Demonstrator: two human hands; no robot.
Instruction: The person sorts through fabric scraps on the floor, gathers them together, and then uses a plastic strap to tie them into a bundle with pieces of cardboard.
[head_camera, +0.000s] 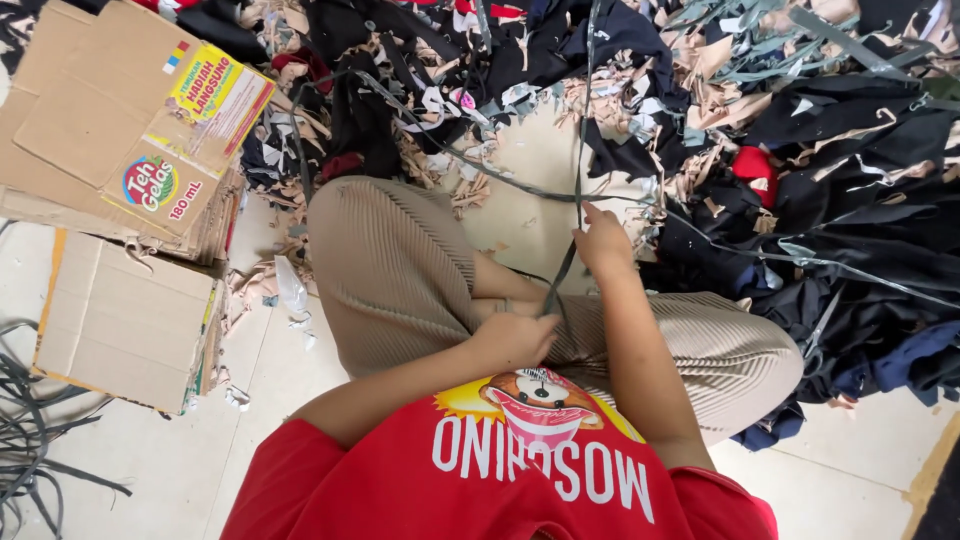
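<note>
Two flattened brown cardboard boxes lie at nine to ten o'clock. The upper box bears a yellow, red and green printed label; the lower box below it is plain.

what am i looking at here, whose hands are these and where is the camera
There is no machine here. The one picture comes from a camera worn on a person's head, looking down, so you see their own red shirt, ribbed beige trousers and two bare hands as they sit cross-legged on a pale floor.

The right hand is raised and pinches a long thin grey strip that runs up into a big pile of fabric scraps, mostly black, navy and tan. The left hand is closed on the lower end of the same strip near the lap.

To the left lie flattened cardboard boxes, with more grey strips at the edge.
</note>
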